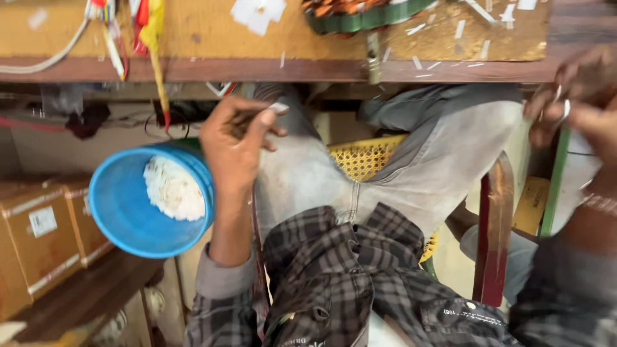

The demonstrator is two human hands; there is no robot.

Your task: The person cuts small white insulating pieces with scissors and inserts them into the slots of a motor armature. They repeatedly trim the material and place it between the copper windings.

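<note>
Blue plastic forms the round tub [125, 212] seen at lower left, and a heap of small white strips [172, 188] is held inside it against the far wall. Just beside the tub's rim, the left hand [234, 144] is raised with its fingers curled narrowly, and a small white strip [278, 107] is pinched between thumb and fingertips above the lap. The right hand [578, 96] is seen blurred at the right edge, its fingers closed on a thin pale piece [563, 109] whose kind cannot be told. Grey trousers [424, 167] and a dark checked shirt [347, 276] are seen below the hands, with a yellow woven seat [366, 157] showing between the legs. A wooden workbench [212, 35] is spread across the top, littered with white scraps, and a green-rimmed wound coil [360, 14] is laid on it. Cardboard boxes [38, 238] are stacked on a shelf at the left, well apart from both hands.
</note>
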